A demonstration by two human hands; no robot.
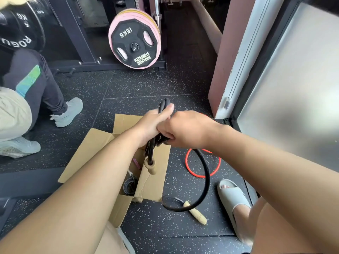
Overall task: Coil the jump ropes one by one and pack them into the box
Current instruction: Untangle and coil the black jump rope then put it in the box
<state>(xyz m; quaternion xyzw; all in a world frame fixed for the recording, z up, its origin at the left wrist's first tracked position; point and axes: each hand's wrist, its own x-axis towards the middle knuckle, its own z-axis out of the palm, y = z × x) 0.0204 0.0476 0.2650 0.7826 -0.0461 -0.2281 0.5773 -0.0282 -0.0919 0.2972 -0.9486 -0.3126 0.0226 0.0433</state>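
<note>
On the speckled black rubber floor (183, 233), nearest the viewer, a pale foam slipper (233, 197) is worn on a foot at the right. Just left of it a rounded, light wooden handle (195, 213) lies flat. From that handle a thick, smooth black jump rope (207, 173) is led upward in a wide curve to the hands. A second wooden handle (150, 166) hangs from the bundle over the open cardboard box (156, 187), whose creased brown flaps are spread outward. Inside the box a dark coiled rope (130, 186) is seen, partly hidden by the left forearm. Above the box, several doubled black loops are grasped by the left hand (150, 123), its fingers curled round them and the thumb laid along the top. The right hand (187, 129) is clenched round the rope beside it, the two hands touching. A thin red rope (186, 164) is curved in a ring on the floor right of the box. Farther off, a crouching person's grey shoe (70, 112) is seen at the left, and a black plate marked 15KG (134, 43) is mounted in front of pink discs.
</note>
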